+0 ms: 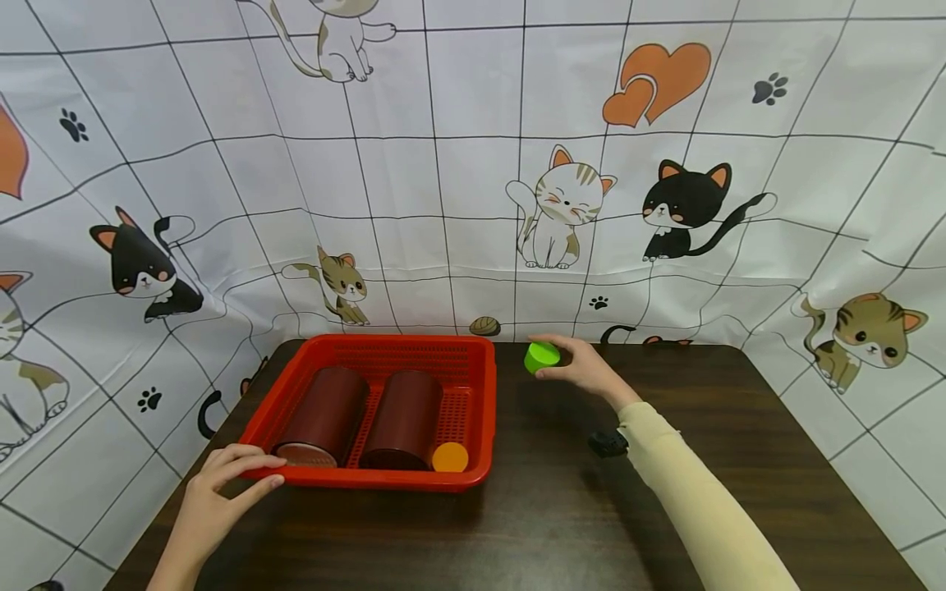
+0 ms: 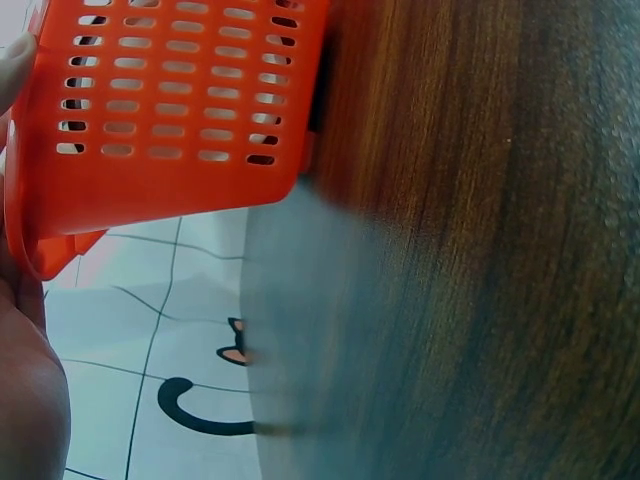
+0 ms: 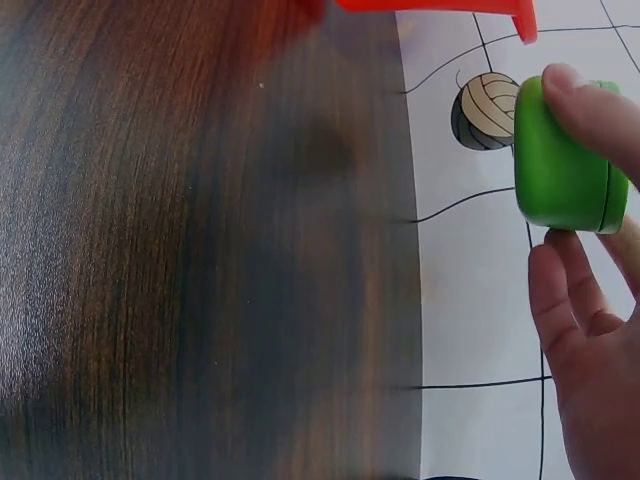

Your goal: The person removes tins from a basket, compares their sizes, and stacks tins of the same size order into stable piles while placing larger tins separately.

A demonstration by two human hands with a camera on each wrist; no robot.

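Observation:
A red plastic basket [image 1: 473, 484] with slotted walls stands on the left part of the table. At its front left corner my left hand [image 1: 214, 492] grips the rim between thumb and fingers. Inside lie two dark brown cylinders [image 1: 325, 410] side by side, and a round orange object [image 1: 450, 457] sits in the front right corner. To the right of the basket, my right hand [image 1: 584, 368] pinches a small green rounded container [image 3: 562, 155] between thumb and fingers, held up over the table's back edge. A seam runs round the container near one end.
The dark wood-grain table [image 1: 562, 517] ends at a white sheet [image 1: 473, 180] printed with cats and grid lines, which rises behind and on both sides. A black device [image 1: 608, 444] is at my right wrist.

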